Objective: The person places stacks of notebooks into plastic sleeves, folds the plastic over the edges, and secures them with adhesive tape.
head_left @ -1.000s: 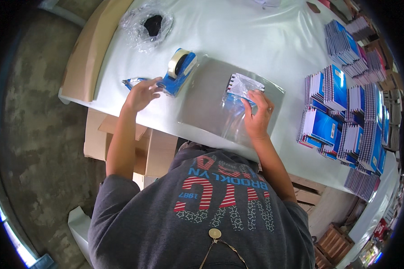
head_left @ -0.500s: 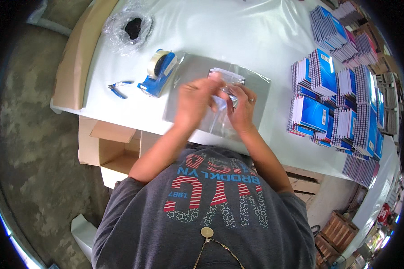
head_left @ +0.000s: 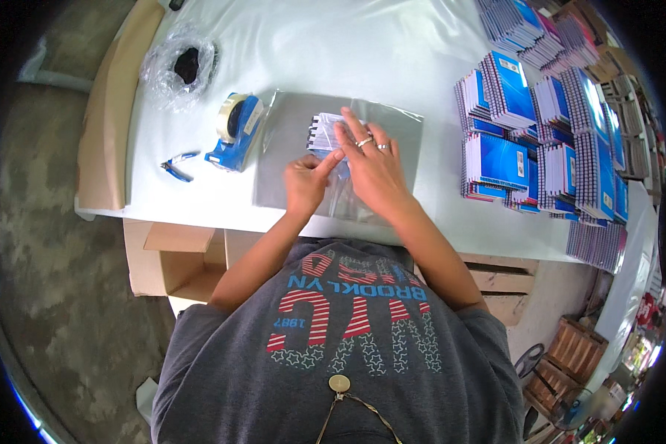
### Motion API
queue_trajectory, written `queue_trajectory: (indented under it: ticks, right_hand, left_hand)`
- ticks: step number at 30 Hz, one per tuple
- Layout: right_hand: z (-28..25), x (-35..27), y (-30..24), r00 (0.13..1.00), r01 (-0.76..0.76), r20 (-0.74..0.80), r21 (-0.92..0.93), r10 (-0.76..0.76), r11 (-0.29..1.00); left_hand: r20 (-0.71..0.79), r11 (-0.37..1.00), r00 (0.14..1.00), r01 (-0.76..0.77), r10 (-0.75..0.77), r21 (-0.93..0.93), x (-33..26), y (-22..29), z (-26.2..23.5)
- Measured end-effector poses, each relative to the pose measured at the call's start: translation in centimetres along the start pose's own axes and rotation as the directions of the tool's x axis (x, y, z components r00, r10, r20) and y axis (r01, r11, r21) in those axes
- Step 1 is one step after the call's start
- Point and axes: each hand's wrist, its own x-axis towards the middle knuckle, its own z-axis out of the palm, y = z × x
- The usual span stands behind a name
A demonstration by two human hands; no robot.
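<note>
A small stack of spiral notebooks (head_left: pixel 321 133) in clear plastic lies on flat clear plastic sheets (head_left: pixel 277 148) in front of me. My right hand (head_left: pixel 377 166) rests over its right side, fingers stretched out and slightly apart, with rings on them. At its near edge, my left hand (head_left: pixel 307 185) is closed, fingers curled and thumb pressed toward the wrapping. Whatever its fingertips pinch is too small to make out. Left of the sheets stands a blue tape dispenser (head_left: pixel 233 137) with a roll of clear tape, beside blue-handled cutters (head_left: pixel 177 166).
Blue spiral notebooks (head_left: pixel 510 159) stand in several stacks on the table's right. A roll of clear plastic (head_left: pixel 181 66) lies at the far left, near a cardboard sheet (head_left: pixel 111 126) along the edge. An open cardboard box (head_left: pixel 181 259) sits below the table's front edge.
My left hand has come down from above the packet to its near edge. The right hand has flattened across the packet. The whole view has shifted slightly.
</note>
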Motion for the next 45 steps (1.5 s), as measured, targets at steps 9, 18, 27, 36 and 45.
queue_trajectory:
  ticks: [9, 18, 27, 36, 45]
  right_hand:
    - [-2.3, 4.9, -1.1, 0.923, -0.233, 0.340, 0.124, 0.179, 0.965]
    - [-23.0, -13.0, 4.5, 0.748, -0.659, 0.287, 0.212, 0.598, 0.722]
    - [-42.9, -23.1, 16.0, 0.497, -0.865, -0.537, -0.374, 0.682, 0.335]
    - [-43.8, -31.6, 36.2, 0.562, -0.800, -0.775, -0.423, 0.287, 0.424]
    - [-39.4, -34.4, 39.2, 0.520, -0.825, -0.825, -0.417, 0.223, 0.382]
  left_hand:
    - [0.127, 0.805, 0.935, -0.351, 0.332, 0.478, 5.4, -5.7, -4.4]
    - [0.246, 0.850, 0.911, -0.400, 0.331, 0.342, 5.3, -2.6, -2.5]
    - [0.532, 0.785, 0.778, -0.541, 0.333, 0.301, 0.2, 1.2, 6.5]
    - [0.567, 0.758, 0.746, -0.581, 0.350, 0.296, -3.7, 1.7, 9.9]
    - [0.532, 0.783, 0.805, -0.499, 0.261, 0.372, -5.5, 1.6, 10.2]
